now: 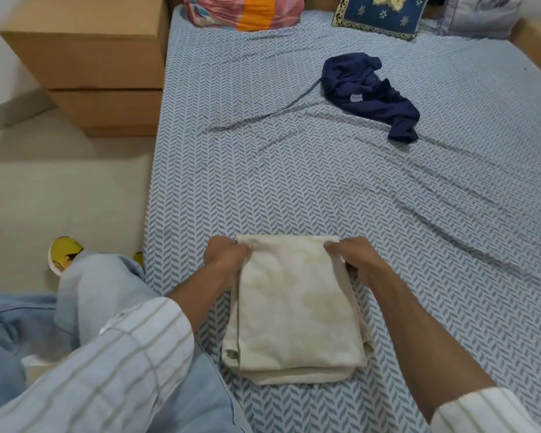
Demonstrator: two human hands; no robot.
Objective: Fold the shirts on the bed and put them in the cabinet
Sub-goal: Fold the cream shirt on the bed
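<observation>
A cream shirt (294,307) lies folded into a thick rectangle on the near part of the bed (263,170). My left hand (227,256) pinches its far left corner. At the far right corner, my right hand (353,257) grips the cloth the same way. A dark blue shirt (367,95) lies crumpled farther back, right of the bed's middle, apart from both hands.
A wooden bedside cabinet (97,67) with drawers stands left of the bed's head. Pillows (378,14) and a pink-orange bundle (244,10) line the far end. My knee in light blue trousers (97,285) and a yellow slipper (63,253) are on the floor side, left.
</observation>
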